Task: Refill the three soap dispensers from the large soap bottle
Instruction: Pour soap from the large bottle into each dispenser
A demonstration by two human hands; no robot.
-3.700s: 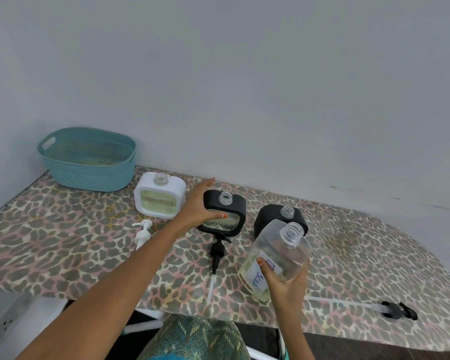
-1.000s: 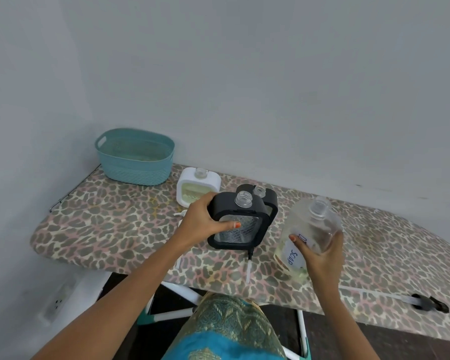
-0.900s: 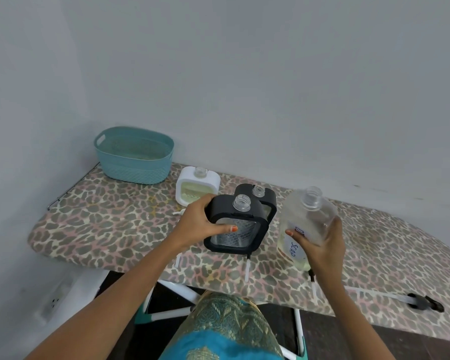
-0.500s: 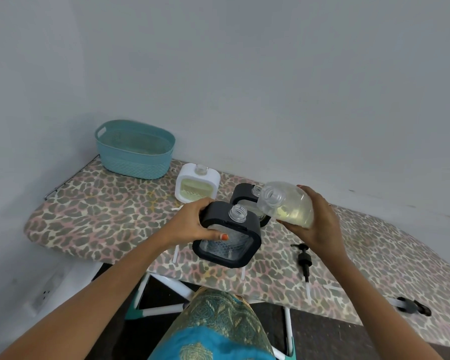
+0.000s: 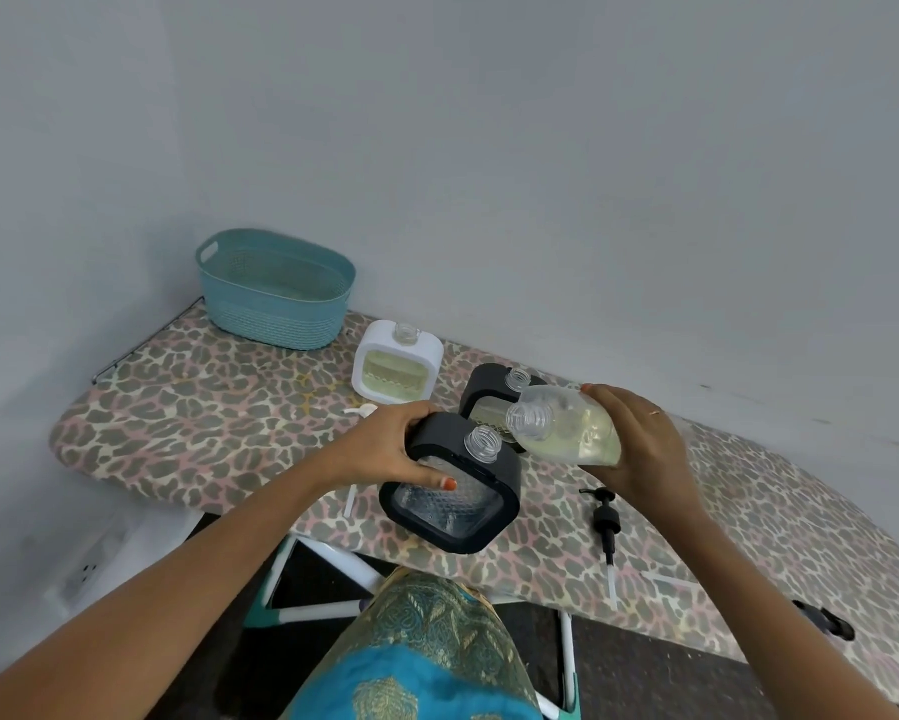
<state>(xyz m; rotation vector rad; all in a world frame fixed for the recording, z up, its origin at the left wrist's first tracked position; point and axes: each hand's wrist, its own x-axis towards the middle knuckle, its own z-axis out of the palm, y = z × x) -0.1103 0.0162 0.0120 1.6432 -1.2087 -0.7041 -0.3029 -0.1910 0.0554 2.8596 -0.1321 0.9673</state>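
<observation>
Sideways, soap bottle [image 5: 577, 433] juts left from right hand [image 5: 645, 449], seemingly above dispenser [image 5: 452, 511].

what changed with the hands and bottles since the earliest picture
The left hand lifted the black dispenser off the board toward the person. The right hand tipped the large soap bottle from upright to nearly sideways, mouth near the dispenser's neck. White dispenser, other black dispenser and basket stayed put.
</observation>
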